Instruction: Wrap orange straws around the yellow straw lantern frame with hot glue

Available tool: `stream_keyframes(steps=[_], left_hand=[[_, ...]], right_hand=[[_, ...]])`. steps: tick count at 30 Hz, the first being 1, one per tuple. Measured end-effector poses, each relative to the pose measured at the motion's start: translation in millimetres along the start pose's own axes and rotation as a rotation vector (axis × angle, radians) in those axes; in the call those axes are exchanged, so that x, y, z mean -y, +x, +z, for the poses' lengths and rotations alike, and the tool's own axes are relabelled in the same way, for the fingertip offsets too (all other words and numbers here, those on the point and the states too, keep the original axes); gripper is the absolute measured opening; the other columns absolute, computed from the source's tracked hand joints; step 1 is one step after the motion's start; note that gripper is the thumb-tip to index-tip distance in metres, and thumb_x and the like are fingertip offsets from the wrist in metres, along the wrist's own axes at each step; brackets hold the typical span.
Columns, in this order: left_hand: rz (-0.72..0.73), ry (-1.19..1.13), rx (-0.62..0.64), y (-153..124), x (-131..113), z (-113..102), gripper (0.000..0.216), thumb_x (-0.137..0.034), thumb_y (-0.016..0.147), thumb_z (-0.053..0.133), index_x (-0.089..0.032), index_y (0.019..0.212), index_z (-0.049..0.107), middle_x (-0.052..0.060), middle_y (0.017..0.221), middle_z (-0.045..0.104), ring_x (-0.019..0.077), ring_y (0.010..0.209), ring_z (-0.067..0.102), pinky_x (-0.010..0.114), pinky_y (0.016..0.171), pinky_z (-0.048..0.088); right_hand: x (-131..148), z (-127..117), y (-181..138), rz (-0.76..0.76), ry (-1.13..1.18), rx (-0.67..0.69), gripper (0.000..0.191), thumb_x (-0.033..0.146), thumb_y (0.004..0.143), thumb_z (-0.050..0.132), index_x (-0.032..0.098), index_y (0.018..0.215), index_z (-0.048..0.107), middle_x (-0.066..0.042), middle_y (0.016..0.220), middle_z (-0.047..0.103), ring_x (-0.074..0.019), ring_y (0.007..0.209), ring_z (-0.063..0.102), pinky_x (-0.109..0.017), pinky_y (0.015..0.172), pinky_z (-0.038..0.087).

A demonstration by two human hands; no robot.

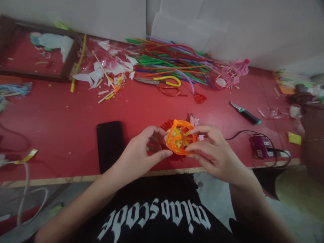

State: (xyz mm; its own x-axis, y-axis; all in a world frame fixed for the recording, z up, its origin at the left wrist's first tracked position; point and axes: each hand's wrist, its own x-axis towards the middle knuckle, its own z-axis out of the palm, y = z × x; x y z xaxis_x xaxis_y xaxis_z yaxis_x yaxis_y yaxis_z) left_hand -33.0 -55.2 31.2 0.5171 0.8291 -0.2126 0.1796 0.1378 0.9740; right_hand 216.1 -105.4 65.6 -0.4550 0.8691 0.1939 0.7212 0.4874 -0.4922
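Note:
Between my two hands is a small rounded craft piece point(180, 137) with an orange outer frame and yellow spokes, held just above the table. My left hand point(149, 145) grips its left side, thumb below and fingers curled behind. The fingers of my right hand point(212, 146) pinch its right rim. Red fuzzy material point(167, 125) shows behind and under the piece; whether it is joined to it I cannot tell. Close by, partly hidden by my right fingers, are small pink bits point(194, 120).
A black phone point(110, 145) lies left of my hands. Scissors point(162, 81), a heap of coloured pipe cleaners point(172, 60) and white scraps point(95, 76) lie further back. To the right are a knife point(245, 113) and a purple box with cables point(261, 146). A wooden frame point(68, 64) sits back left.

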Motion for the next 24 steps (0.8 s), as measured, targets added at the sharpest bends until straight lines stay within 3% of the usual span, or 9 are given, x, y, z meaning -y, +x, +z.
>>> stream_keyframes(steps=[7, 12, 17, 24], left_hand=[[0.086, 0.131, -0.140, 9, 0, 8, 0.028, -0.032, 0.079, 0.077, -0.019, 0.100, 0.065, 0.002, 0.099, 0.070, 0.0093, 0.068, 0.061, 0.023, 0.064, 0.052], [0.102, 0.144, -0.222, 11, 2, 18, 0.020, -0.030, 0.081, 0.074, -0.018, 0.096, 0.071, 0.000, 0.080, 0.071, 0.0108, 0.065, 0.059, 0.022, 0.059, 0.045], [0.097, 0.094, -0.238, 11, 4, 20, 0.014, -0.028, 0.080, 0.074, -0.017, 0.090, 0.074, 0.000, 0.077, 0.072, 0.0096, 0.060, 0.057, 0.022, 0.059, 0.045], [0.101, 0.115, -0.216, 12, 0, 14, 0.007, -0.025, 0.080, 0.074, -0.021, 0.085, 0.078, 0.000, 0.076, 0.075, 0.0121, 0.063, 0.063, 0.024, 0.063, 0.049]], right_hand=[[-29, -3, 8, -0.044, 0.103, -0.004, 0.025, 0.007, 0.091, 0.057, 0.024, 0.107, 0.066, -0.010, 0.130, 0.049, -0.0242, 0.133, 0.047, -0.052, 0.113, 0.042], [-9, 0, 18, 0.022, 0.072, -0.049, 0.030, 0.009, 0.086, 0.061, 0.020, 0.113, 0.065, -0.013, 0.134, 0.052, -0.0273, 0.131, 0.049, -0.049, 0.109, 0.045], [13, 15, 28, 0.017, -0.073, -0.279, 0.014, 0.021, 0.086, 0.071, 0.018, 0.099, 0.068, -0.011, 0.112, 0.063, -0.0248, 0.106, 0.060, -0.047, 0.094, 0.049], [16, 25, 29, -0.037, -0.130, -0.302, 0.015, 0.014, 0.084, 0.072, 0.020, 0.097, 0.068, -0.009, 0.109, 0.064, -0.0259, 0.108, 0.060, -0.048, 0.095, 0.052]])
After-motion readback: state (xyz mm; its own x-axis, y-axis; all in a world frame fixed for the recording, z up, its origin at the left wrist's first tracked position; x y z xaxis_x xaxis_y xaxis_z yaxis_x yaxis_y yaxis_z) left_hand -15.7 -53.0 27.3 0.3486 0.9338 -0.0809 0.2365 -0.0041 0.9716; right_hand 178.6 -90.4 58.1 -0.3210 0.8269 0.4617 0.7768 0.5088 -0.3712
